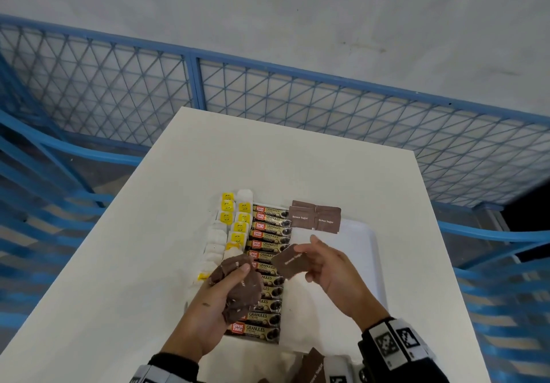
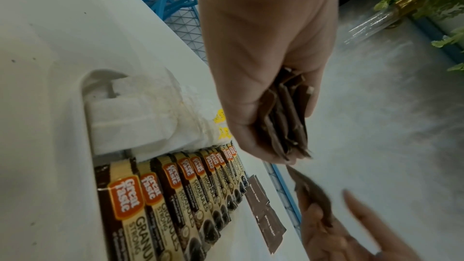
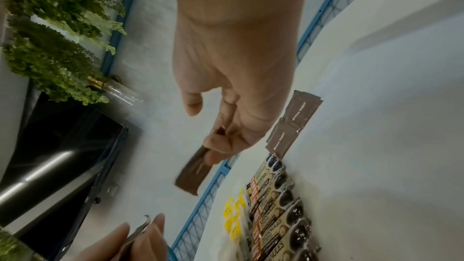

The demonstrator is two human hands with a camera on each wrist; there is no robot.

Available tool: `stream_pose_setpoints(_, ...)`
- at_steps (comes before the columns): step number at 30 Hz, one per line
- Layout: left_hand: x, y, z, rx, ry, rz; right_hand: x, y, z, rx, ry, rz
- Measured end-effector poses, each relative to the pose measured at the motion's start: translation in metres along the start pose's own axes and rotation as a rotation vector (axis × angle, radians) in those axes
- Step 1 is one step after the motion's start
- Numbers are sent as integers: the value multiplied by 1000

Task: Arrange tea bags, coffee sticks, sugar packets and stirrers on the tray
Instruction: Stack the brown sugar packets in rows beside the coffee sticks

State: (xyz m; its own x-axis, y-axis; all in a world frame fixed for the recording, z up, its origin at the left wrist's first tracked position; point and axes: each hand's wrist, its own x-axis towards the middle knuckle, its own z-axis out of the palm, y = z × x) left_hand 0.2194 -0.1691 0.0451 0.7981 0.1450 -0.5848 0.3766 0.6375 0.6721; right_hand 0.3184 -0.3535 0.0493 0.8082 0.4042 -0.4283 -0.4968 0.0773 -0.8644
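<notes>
Our left hand (image 1: 208,308) gripped a bunch of brown sugar packets (image 1: 242,289) above the coffee sticks (image 1: 268,266) on the tray (image 1: 366,233), while our right hand (image 1: 333,272) pinched one sugar packet (image 1: 290,262) beside it.

I read "Great Taste" and "GRANULES STRONG" on the coffee sticks (image 1: 269,244) lined up in the tray. The brown packets (image 1: 316,218) beside them read "Brown Sugar".

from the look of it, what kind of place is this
Probably a staged indoor work area, not a kitchen: a plain white table fenced by blue mesh railing, bare grey floor, and potted greenery nearby.
</notes>
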Motion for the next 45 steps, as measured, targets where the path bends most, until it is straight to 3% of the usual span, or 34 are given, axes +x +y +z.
stream_pose_setpoints(9, 3, 3, -3, -40, -91, 2, 49, 7, -30, -176, 349, -56)
stream_pose_setpoints(16, 5, 3, -7, -8, -67, 5, 91, 14, -45, -123, 483, -77)
stream_pose_setpoints(26, 11, 2, -9, 16, -2, -12, 112, 21, -42, -541, 550, -134)
stream_pose_setpoints(40, 11, -1, -1, 87, -61, 41, 108, 21, -36, -618, 620, -247)
stream_pose_setpoints(43, 9, -2, 1, 93, -69, 50, 91, 15, -23, -622, 578, -266)
stream_pose_setpoints(45, 8, -3, 3, 107, -66, 52, 73, 10, -11, -632, 450, -220)
